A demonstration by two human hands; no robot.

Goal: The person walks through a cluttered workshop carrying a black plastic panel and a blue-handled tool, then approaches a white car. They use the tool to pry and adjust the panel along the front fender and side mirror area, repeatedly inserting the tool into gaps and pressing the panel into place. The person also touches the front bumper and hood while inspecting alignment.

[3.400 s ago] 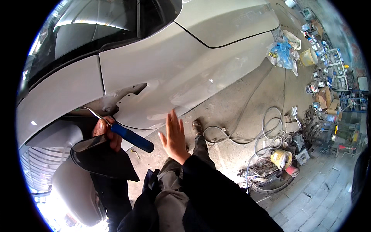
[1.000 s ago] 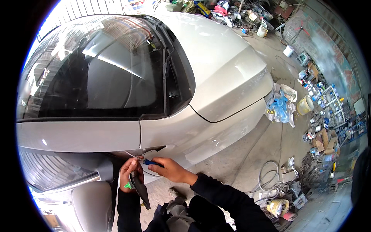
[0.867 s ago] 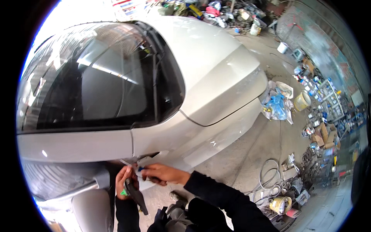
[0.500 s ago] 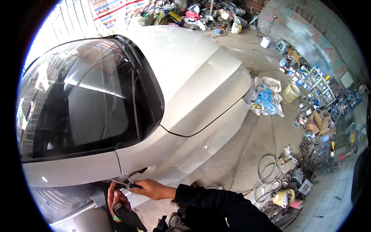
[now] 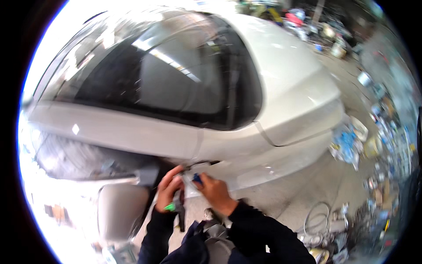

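A silver-white car (image 5: 167, 143) stands before me, with a dark opening (image 5: 206, 163) in its side panel. Just below that opening, my left hand (image 5: 169, 189) has curled fingers, their tips close to the panel edge. A dark, strap-like object with a green part (image 5: 180, 210) hangs at its palm; motion blur hides its kind. My right hand (image 5: 214, 191) is closed around a blue-handled tool (image 5: 197, 178) pointing toward the panel and the left fingers. The tool's tip is too smeared to make out.
The car's side mirror (image 5: 123, 211) sticks out left of my left forearm. A coiled hose (image 5: 316, 218) lies on the floor at lower right. Cans and bottles line the right side, with a blue plastic bag (image 5: 345, 146) past the car's corner.
My view has shifted, so the car appears farther right and higher. The left forearm now shows, and both hands stay by the panel opening. The right hand still grips the blue-handled tool.
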